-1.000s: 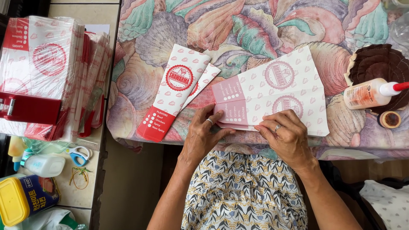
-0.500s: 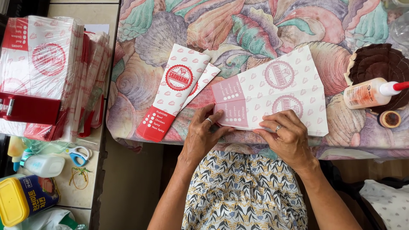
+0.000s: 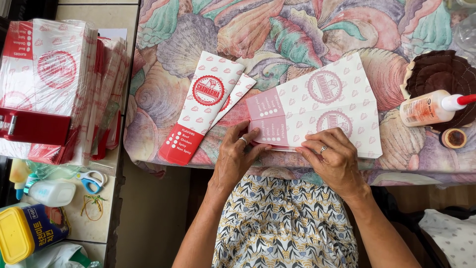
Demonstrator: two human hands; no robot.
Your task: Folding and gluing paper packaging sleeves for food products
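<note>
A flat white paper sheet point(image 3: 327, 106) with red round stamps and a pink end lies on the shell-patterned tablecloth point(image 3: 277, 34). My left hand point(image 3: 237, 156) presses its near left edge with the fingertips. My right hand point(image 3: 336, 161) rests on the near edge to the right, fingers bent over the fold. Left of the sheet lie two finished narrow paper sleeves point(image 3: 203, 106), red at one end, one atop the other.
A glue bottle point(image 3: 432, 108) with a red tip lies at the right on a dark brown mat point(image 3: 436, 74), a small round cap point(image 3: 452, 138) near it. A tall stack of printed sheets point(image 3: 49, 84) stands at left. Scissors point(image 3: 91, 180), a white bottle point(image 3: 49, 192) and a yellow-lidded tub point(image 3: 27, 233) sit below.
Both hands stay on the sheet's near edge. The fingers have shifted slightly along the fold; the sheet has barely moved.
</note>
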